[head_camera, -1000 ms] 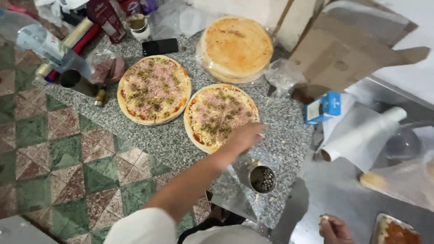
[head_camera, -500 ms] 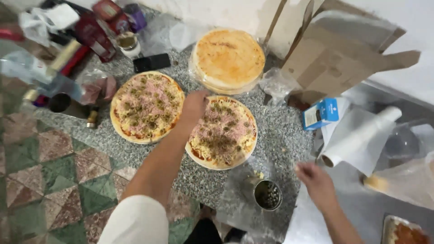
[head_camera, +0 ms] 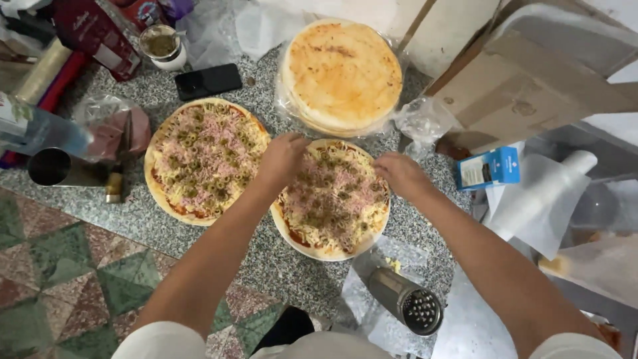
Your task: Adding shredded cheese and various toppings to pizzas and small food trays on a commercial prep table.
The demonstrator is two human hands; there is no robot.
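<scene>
Two topped pizzas lie on the speckled granite counter [head_camera: 159, 226]. The left pizza [head_camera: 206, 156] carries cheese, ham and sliced olives. The right pizza [head_camera: 332, 199] has the same toppings. My left hand [head_camera: 282, 159] hovers over the right pizza's upper left edge, fingers bunched downward. My right hand [head_camera: 399, 174] is at its upper right edge, fingers curled down toward the toppings. Whether either hand holds bits of topping cannot be seen.
A stack of plain pizza bases [head_camera: 342, 73] in clear plastic sits behind. A metal shaker [head_camera: 405, 302] lies at the front right. A black phone [head_camera: 208, 81], a jar [head_camera: 161, 46], a metal cup [head_camera: 53, 167], a blue carton [head_camera: 488, 167], a paper roll [head_camera: 538, 193] and cardboard [head_camera: 531, 80] surround them.
My left hand moved from the shaker area up across the right pizza to its upper left edge. My right hand came up from the lower right to the pizza's upper right edge.
</scene>
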